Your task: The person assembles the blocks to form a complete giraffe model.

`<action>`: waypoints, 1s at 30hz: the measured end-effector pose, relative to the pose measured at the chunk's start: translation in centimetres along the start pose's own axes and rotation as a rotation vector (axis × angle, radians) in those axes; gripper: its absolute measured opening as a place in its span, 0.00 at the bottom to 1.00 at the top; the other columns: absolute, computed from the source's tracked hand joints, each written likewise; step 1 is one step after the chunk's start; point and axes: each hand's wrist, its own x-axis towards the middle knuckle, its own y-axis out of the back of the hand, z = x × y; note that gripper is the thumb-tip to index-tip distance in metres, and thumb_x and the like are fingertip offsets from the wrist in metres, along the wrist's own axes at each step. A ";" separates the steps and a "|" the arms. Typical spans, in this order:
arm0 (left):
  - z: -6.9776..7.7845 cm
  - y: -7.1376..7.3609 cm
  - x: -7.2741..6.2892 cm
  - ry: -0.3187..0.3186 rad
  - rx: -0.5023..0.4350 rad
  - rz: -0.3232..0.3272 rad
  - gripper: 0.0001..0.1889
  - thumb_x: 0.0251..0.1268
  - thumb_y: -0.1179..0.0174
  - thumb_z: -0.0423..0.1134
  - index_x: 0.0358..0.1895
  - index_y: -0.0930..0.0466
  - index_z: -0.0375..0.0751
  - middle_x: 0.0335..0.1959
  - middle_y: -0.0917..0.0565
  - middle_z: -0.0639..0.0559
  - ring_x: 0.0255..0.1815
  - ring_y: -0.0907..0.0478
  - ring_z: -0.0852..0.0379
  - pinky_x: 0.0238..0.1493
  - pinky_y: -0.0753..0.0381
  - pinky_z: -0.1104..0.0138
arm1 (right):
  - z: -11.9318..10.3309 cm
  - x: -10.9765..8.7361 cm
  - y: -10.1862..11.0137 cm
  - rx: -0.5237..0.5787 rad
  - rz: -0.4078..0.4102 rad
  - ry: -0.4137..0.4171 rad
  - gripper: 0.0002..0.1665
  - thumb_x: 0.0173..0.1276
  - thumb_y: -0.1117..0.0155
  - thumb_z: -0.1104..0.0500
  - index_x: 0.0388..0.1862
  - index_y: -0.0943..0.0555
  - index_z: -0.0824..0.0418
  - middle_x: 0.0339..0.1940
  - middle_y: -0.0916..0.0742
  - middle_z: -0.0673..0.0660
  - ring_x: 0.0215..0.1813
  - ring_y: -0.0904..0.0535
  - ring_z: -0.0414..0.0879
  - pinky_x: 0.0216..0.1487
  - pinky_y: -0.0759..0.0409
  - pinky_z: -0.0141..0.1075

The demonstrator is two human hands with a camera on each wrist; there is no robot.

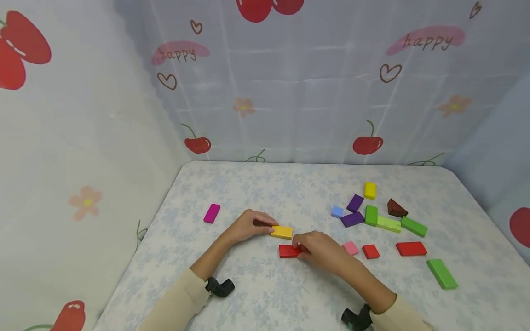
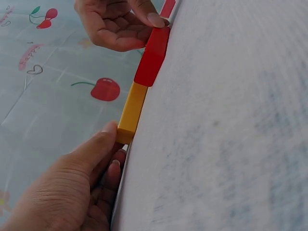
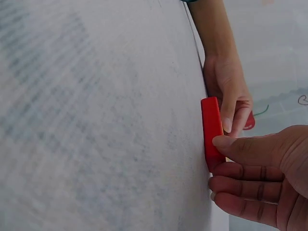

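In the head view a yellow block (image 1: pixel 282 232) lies flat near the table's middle. My left hand (image 1: pixel 250 225) pinches its left end between thumb and fingers, and the left wrist view shows the thumb on that end. A red block (image 1: pixel 288 251) lies just nearer to me, roughly parallel to the yellow one. Its right end is held between the thumb and fingers of my right hand (image 1: pixel 320 250). In the right wrist view the thumb (image 3: pixel 236 147) presses on the red block's side, and my left hand shows behind it.
Right of my hands lie several blocks: a pink block (image 1: pixel 350 248), a small red block (image 1: pixel 370 251), a longer red block (image 1: pixel 411 248), a green block (image 1: pixel 442 274) and a brown triangle (image 1: pixel 396 208). Purple, blue, yellow and other green ones lie farther back. A magenta block (image 1: pixel 212 213) lies left.
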 end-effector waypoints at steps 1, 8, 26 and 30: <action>0.0 0.0 -0.1 -0.001 -0.004 -0.002 0.12 0.66 0.30 0.37 0.51 0.09 0.46 0.48 0.11 0.54 0.49 0.15 0.57 0.48 0.16 0.63 | 0.0 0.1 -0.1 0.003 0.002 0.001 0.11 0.63 0.23 0.61 0.41 0.16 0.55 0.26 0.21 0.42 0.29 0.29 0.37 0.34 0.24 0.32; 0.1 0.1 -0.2 0.013 -0.010 0.009 0.12 0.63 0.28 0.36 0.49 0.09 0.46 0.47 0.11 0.54 0.50 0.15 0.57 0.50 0.17 0.64 | -0.2 0.6 -0.6 0.024 0.017 -0.039 0.12 0.62 0.23 0.60 0.42 0.16 0.54 0.25 0.22 0.42 0.28 0.29 0.38 0.33 0.25 0.31; 0.0 0.0 -0.1 0.016 -0.022 -0.012 0.13 0.62 0.28 0.34 0.50 0.09 0.44 0.47 0.11 0.54 0.50 0.16 0.57 0.52 0.17 0.64 | -1.2 2.7 -0.9 0.022 0.062 -0.033 0.12 0.62 0.23 0.63 0.42 0.17 0.59 0.26 0.19 0.48 0.28 0.29 0.40 0.31 0.26 0.32; 0.0 0.2 -0.2 0.006 -0.034 -0.009 0.12 0.62 0.28 0.33 0.49 0.09 0.44 0.46 0.11 0.53 0.50 0.15 0.56 0.52 0.17 0.63 | -1.1 2.9 -0.9 0.026 0.074 -0.038 0.12 0.62 0.23 0.62 0.43 0.17 0.59 0.25 0.20 0.46 0.28 0.28 0.40 0.31 0.26 0.32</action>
